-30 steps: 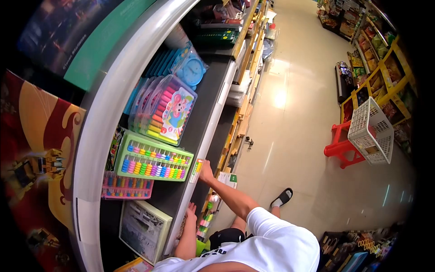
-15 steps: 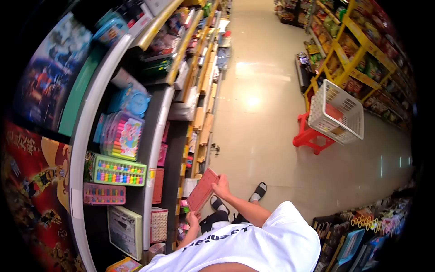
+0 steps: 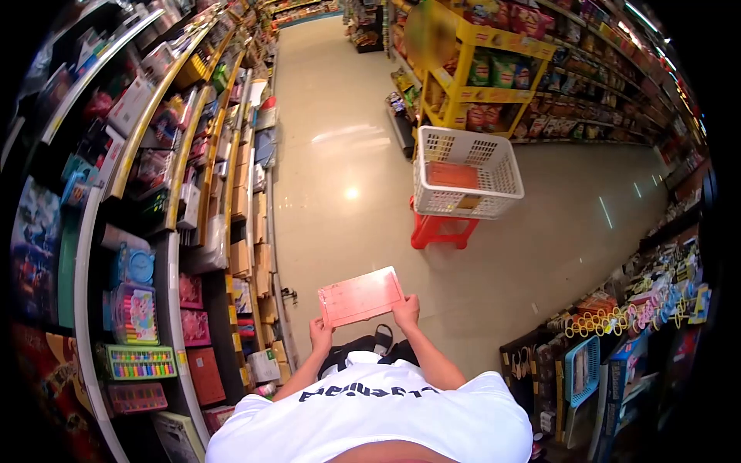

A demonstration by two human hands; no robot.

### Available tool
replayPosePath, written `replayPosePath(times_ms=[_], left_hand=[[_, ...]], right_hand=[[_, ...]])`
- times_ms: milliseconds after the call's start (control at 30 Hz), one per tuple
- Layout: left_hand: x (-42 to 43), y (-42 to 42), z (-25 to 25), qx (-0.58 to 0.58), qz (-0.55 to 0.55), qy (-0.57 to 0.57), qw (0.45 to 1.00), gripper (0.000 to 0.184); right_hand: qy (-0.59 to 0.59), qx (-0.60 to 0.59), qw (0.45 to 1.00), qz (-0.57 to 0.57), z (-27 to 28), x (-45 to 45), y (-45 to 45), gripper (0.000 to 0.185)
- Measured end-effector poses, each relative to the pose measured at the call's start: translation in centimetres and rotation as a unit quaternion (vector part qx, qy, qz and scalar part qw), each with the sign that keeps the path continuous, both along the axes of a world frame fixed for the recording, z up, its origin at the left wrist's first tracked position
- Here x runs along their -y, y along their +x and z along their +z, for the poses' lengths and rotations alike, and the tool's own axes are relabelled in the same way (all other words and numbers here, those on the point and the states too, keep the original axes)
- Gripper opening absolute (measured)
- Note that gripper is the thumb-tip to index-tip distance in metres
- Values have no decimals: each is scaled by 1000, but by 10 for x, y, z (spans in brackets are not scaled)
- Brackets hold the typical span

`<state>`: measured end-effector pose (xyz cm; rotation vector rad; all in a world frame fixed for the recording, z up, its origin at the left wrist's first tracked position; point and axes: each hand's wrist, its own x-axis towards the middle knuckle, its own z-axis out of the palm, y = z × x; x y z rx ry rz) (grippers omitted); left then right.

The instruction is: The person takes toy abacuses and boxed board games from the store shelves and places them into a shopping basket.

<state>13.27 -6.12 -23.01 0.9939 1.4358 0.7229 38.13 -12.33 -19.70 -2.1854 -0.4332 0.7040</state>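
Observation:
A flat pink rectangular item (image 3: 361, 297) is held level in front of my body, above the floor. My left hand (image 3: 321, 335) grips its lower left corner, and my right hand (image 3: 407, 311) grips its right end. Ahead and to the right, a white plastic basket (image 3: 469, 204) rests on a red stool (image 3: 441, 230). Inside the basket lies a reddish flat item (image 3: 452, 175). Another reddish flat item (image 3: 206, 376) stands on the lower shelf at the left.
Shelves of stationery run along the left, with a green-framed abacus (image 3: 140, 363) on one. A yellow snack rack (image 3: 494, 94) stands behind the basket. At the lower right is a display with a blue basket (image 3: 582, 372). Tiled floor (image 3: 332, 208) stretches ahead.
My hands left the shelf edge and now hold the pink item, which has moved right, away from the shelves. The view has turned right, so the basket appears nearer the middle.

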Motion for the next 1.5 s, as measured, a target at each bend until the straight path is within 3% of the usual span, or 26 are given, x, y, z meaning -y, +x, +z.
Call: replayPosePath(times_ms=[167, 367, 433, 567, 733, 833, 867, 900, 1000, 1100, 1200, 1267, 1367, 1500], left_hand=[[-25, 81, 14, 38, -45, 35, 998, 30], [-62, 159, 22, 74, -124, 46, 988, 30], [-76, 188, 21, 89, -143, 50, 984, 30], [-105, 251, 20, 130, -170, 64, 975, 26], [-142, 331, 10, 116, -192, 68, 972, 25], [-156, 375, -13, 60, -201, 99, 973, 21], [-168, 395, 16, 72, -211, 80, 972, 19], [-179, 411, 12, 88, -220, 92, 967, 19], [-187, 449, 8, 173, -196, 93, 961, 20], [-194, 481, 29, 149, -214, 78, 962, 22], [-209, 510, 17, 106, -222, 83, 966, 25], [-216, 535, 20, 132, -181, 91, 970, 27], [-233, 567, 19, 26, -169, 111, 979, 21], [-262, 608, -20, -83, -131, 160, 975, 28]], right_hand=[[4, 1, 998, -69, -16, 15, 67, 32], [72, -85, 983, -149, -13, 27, 135, 26], [129, -168, 951, -225, -5, 27, 160, 23], [143, -172, 941, -254, -5, 16, 211, 24], [103, -194, 958, -186, 23, -3, 281, 33], [36, -181, 979, -82, 21, -15, 329, 17], [59, -199, 975, -76, 13, -24, 351, 11], [36, -178, 983, -40, 8, -33, 372, 10], [0, -193, 978, -80, 11, -38, 406, 14], [-19, -208, 974, -93, 29, -53, 435, 20], [-32, -215, 971, -99, 30, -69, 466, 23], [-43, -209, 974, -81, 25, -81, 490, 26], [-51, -196, 978, -40, 10, -105, 533, 22], [-105, -191, 974, 58, -5, -154, 586, 17]])
